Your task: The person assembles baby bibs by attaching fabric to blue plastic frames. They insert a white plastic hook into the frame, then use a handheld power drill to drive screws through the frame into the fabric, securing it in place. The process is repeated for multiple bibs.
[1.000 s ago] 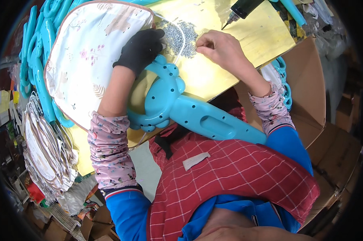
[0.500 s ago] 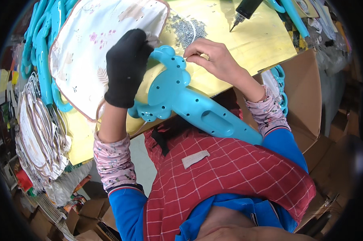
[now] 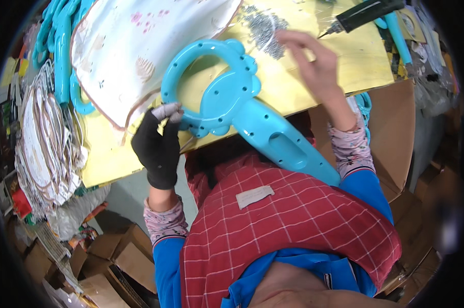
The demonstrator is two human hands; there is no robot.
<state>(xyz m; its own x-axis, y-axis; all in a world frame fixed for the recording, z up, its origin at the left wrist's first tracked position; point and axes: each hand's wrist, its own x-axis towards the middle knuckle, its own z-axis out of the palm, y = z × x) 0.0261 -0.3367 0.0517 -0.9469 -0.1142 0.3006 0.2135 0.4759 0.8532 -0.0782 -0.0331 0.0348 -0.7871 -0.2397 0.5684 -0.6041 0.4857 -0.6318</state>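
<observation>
A light-blue plastic fan frame (image 3: 226, 97), a ring with a perforated neck and long handle, lies across the yellow table (image 3: 360, 56) edge toward my lap. My left hand (image 3: 157, 146), in a black fingerless glove, pinches the frame's lower rim. A round white floral fabric panel (image 3: 139, 46) lies to the left, just above that hand. My bare right hand (image 3: 314, 64) reaches with fingers apart to a heap of small silver screws (image 3: 262, 28) on the table.
A black power screwdriver (image 3: 362, 13) hangs over the table's far right. More blue frames (image 3: 60, 56) and a stack of round panels (image 3: 42, 143) sit on the left. Cardboard boxes (image 3: 386, 133) stand right and lower left.
My left hand slid down from the frame's top to its lower rim near the table edge. The frame shifted right and turned ring-up. My right hand moved onto the screw heap.
</observation>
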